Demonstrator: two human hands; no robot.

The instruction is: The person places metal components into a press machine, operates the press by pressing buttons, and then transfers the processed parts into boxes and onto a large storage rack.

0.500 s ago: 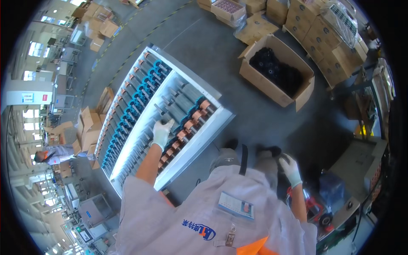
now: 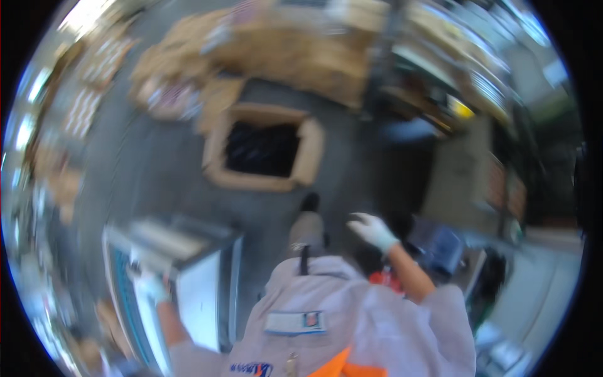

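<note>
The picture is smeared by motion. My left hand [image 2: 151, 287], in a white glove, reaches over the pale rack [image 2: 233, 283] at the lower left. A small dark shape shows by its fingertips, but whether the hand holds it cannot be made out. Blue-green parts [image 2: 125, 295] stand in a row along the rack's left side; a bare white panel lies to the right of that hand. My right hand [image 2: 375, 232], also gloved, hangs in front of me at the right with its fingers stretched out and apart. Nothing shows in it.
Ahead on the grey floor stands an open cardboard box [image 2: 217, 171] with black parts [image 2: 260, 149] inside. Stacked cartons [image 2: 301, 66] line the far side. A grey-brown cabinet [image 2: 453, 176] and a dark blue bin [image 2: 436, 245] stand at the right, beside a red object [image 2: 387, 280].
My view has swung to the right, so the rack now sits at the lower left and the box straight ahead. My left hand stays at the rack. My right hand has come forward.
</note>
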